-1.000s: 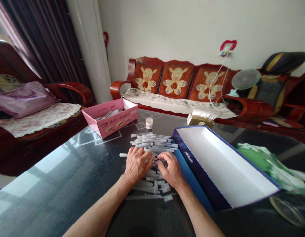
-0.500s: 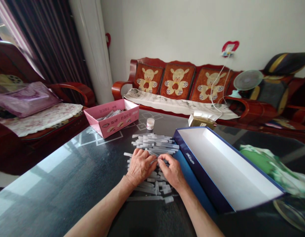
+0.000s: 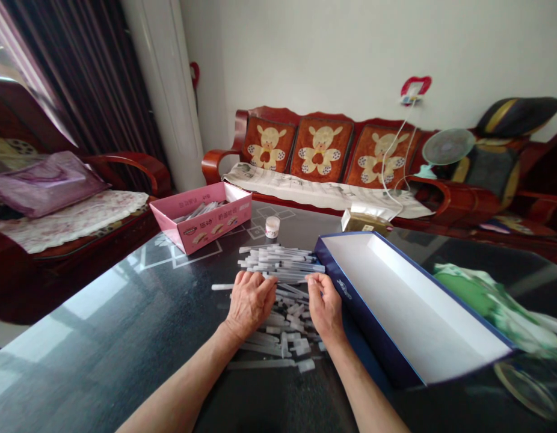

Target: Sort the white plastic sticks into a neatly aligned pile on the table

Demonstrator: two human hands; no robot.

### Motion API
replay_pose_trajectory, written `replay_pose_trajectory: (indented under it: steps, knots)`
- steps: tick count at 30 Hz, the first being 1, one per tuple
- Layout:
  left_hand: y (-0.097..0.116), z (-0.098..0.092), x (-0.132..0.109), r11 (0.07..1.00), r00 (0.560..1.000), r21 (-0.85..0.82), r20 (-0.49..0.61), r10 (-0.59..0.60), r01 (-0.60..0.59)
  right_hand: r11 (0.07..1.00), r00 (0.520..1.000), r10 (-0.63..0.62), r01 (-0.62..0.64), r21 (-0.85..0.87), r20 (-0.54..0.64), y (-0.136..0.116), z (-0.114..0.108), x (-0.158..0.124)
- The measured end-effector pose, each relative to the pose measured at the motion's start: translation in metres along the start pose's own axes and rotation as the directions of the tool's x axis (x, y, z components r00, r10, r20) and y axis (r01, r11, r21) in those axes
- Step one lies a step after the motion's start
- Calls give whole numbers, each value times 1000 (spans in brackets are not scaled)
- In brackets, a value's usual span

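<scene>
My left hand is closed around a translucent white pen, whose end juts out to the left. My right hand is closed in a pinch at the right side of the pile; a small pale tip shows at its fingertips, too small to name. Between and beyond both hands lie several translucent pens, stacked roughly side by side. Nearer to me are loose clear caps and more pen pieces, partly covered by my hands.
A pink box with pens in it stands at the back left. A small white tub is behind the pile. At the right are a large blue box with white inside, a tissue pack and a green-white cloth.
My hands, fingertips together before, have moved apart. The right hand went to the right. The pen in my left hand now sticks out farther left.
</scene>
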State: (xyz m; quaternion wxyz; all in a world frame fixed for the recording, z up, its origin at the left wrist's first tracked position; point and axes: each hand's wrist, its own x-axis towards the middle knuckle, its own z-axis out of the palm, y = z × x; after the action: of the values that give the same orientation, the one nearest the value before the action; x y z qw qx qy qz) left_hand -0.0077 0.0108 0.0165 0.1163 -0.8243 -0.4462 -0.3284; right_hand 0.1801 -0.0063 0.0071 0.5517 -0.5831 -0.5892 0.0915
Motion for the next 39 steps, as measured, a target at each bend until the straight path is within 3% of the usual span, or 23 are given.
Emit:
replay_pose_trajectory:
  steps: [2,4,7,11,15,17,21,24,29,32,34,36,39]
  knots:
    - [1,0,0,1000,1000,5,8,-3,3,981,984,-177,175,-89,-20,-7,2,-2]
    - [3,1,0,1000,1000,-1,15,4,-4,928,941,-328,337,-158,82,-17,5,-5]
    - [5,1,-1,999,999,-25,22,35,-34,869,892,-399,441,-223,211,-27,8,-10]
    - [2,1,0,997,998,-45,6,59,-58,872,900,-348,413,-263,262,-17,3,-7]
    - [-7,1,0,1000,998,-1,-58,-14,14,900,953,-266,299,-318,145,1,-5,0]
    - [-8,1,0,1000,997,-10,-76,-20,19,905,955,-246,288,-313,168,3,-5,-1]
    - [-3,-1,-1,987,993,-136,-82,80,-90,907,926,-243,322,-272,289,-6,0,-6]
    - [4,-3,-2,947,979,-258,-119,168,-194,930,936,-252,304,-206,245,-9,1,-7]
    - [18,-10,-3,864,942,-376,-133,309,-336,989,987,-140,143,-35,80,-5,-1,-3]
    - [28,-14,-4,811,909,-419,-103,404,-408,968,988,87,-114,226,128,-9,-2,-2]
    - [34,-17,-5,774,886,-457,-78,456,-439,837,941,264,-333,434,214,-14,-1,-1]
    - [38,-18,-5,737,871,-501,-73,486,-453,643,871,398,-489,590,288,-17,0,2]
    - [38,-16,-6,722,885,-542,-92,457,-430,418,796,516,-555,719,315,-16,0,7]
